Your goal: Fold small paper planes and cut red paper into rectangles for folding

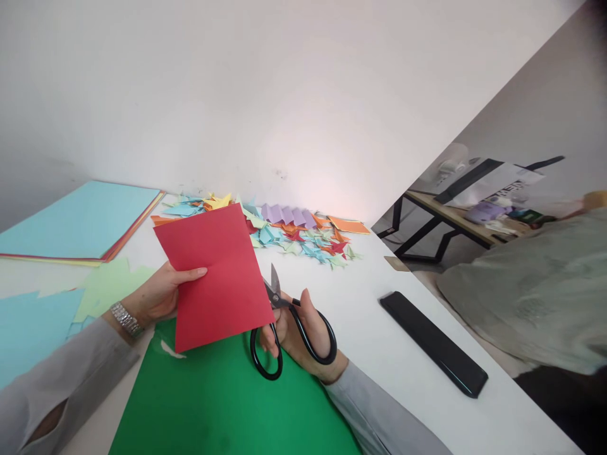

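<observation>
Green sheet (pixel 227 404) lies on near worktop (pixel 365 306). Above it, right hand (pixel 303 332) grips scissors (pixel 275 301), blades (pixel 274 278) parted beside right edge of red paper (pixel 218 284). Left hand (pixel 164 294) pinches red paper along left edge. Paper probably light, fairly stiff, easily creased; best held by margin, away from blades. Far: colourful paper pieces (pixel 296 237) near wall (pixel 284 95).

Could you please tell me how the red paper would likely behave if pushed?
The red paper is probably light, as the left hand seems to hold it up by one side. It looks fairly stiff for paper, since it spreads out nearly flat. A push would likely bend it, though, because its edges look thin.
</observation>
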A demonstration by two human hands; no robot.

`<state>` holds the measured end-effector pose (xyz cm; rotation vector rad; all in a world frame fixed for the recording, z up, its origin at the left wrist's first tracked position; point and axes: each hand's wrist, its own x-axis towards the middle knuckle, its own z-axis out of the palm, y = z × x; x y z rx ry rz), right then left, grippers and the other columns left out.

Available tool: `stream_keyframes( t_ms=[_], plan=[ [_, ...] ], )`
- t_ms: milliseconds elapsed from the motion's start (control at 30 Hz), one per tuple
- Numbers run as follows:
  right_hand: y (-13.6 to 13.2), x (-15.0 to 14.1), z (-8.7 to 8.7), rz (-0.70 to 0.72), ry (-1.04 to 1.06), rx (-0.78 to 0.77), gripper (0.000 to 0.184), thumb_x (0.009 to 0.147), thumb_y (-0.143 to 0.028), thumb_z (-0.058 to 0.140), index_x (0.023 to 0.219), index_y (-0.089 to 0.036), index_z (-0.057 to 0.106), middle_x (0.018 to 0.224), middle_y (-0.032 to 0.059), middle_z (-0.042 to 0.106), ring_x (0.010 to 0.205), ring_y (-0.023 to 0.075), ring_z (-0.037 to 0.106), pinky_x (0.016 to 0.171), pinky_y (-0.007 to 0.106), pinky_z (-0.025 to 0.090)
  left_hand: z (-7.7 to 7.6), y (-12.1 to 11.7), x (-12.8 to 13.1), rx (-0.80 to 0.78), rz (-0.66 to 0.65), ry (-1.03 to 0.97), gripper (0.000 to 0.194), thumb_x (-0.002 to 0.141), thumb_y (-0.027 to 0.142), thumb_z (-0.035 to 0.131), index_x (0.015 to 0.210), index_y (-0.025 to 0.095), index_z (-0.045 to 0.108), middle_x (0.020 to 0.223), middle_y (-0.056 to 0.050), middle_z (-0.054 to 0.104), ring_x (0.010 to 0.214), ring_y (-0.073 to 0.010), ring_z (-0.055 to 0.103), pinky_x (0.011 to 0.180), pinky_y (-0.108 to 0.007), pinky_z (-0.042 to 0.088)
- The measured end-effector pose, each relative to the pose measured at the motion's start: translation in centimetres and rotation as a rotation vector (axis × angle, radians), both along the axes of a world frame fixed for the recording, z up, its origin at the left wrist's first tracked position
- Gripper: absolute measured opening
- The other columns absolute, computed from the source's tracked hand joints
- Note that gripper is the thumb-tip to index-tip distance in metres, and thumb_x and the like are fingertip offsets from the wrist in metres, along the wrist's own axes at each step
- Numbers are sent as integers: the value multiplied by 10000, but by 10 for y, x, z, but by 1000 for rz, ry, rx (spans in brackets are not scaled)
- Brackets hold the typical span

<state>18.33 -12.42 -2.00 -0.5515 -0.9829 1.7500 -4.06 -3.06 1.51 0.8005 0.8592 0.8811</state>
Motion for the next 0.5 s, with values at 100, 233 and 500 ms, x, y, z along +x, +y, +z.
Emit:
stream_keyframes(
  t_ms=[100, 233, 500],
  plan=[
    [0, 2, 1, 35, -30, -26, 633, 839, -768, 302, 853, -196, 571, 559, -13, 635, 401, 119, 515, 523, 272, 418, 0, 0, -1, 1, -12, 4, 481, 694, 153, 773, 1154, 196, 641, 1141, -119, 706, 898, -290, 714, 732, -378, 626],
    [0, 3, 3, 82, -52, -20, 684, 833, -778, 288, 1018, -185, 573, 529, -16, 631, 390, 130, 510, 513, 271, 415, 1, -1, -2, -4, -68, 31, 415, 688, 161, 777, 1089, 177, 670, 1149, -128, 702, 918, -302, 709, 737, -381, 625],
    [1, 0, -1, 59, -12, 8, 634, 836, -766, 318, 918, -194, 578, 539, -6, 644, 413, 134, 542, 503, 258, 429, -2, 0, -2, 19, -87, 46, 404, 689, 168, 777, 1079, 177, 674, 1187, -128, 685, 972, -310, 694, 764, -378, 620]
  ],
)
